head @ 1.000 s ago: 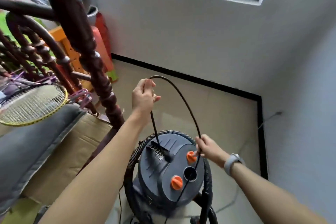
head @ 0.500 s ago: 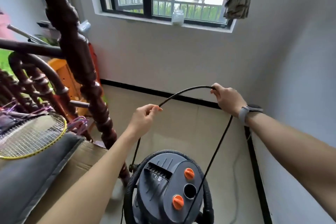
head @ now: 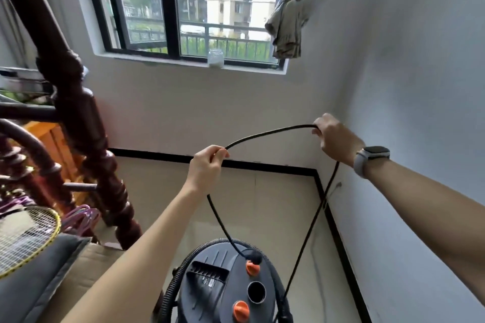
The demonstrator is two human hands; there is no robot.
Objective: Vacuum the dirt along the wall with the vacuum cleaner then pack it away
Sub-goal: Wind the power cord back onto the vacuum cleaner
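Here, closest to me at the bottom edge, I see the grey vacuum cleaner [head: 225, 286] standing on the tiled floor [head: 275, 204], with two orange knobs on its lid and a ribbed black hose [head: 173, 286] curving around its body. A black power cord [head: 217, 220] rises from the lid to my left hand [head: 206, 168], whose fingers are curled round it. From there the cord arcs rightward to my right hand [head: 333, 139], raised higher and well apart from the left, which also grips it; a grey watch [head: 367, 158] sits on that wrist. Past the right hand the cord drops back down beside the vacuum. To the left stands a dark wooden stair post [head: 86, 139], with a badminton racket [head: 26, 238] lying near it. Farther off, a white wall with a black skirting strip, then a window [head: 183, 8] with a jar [head: 215, 58] on its sill.
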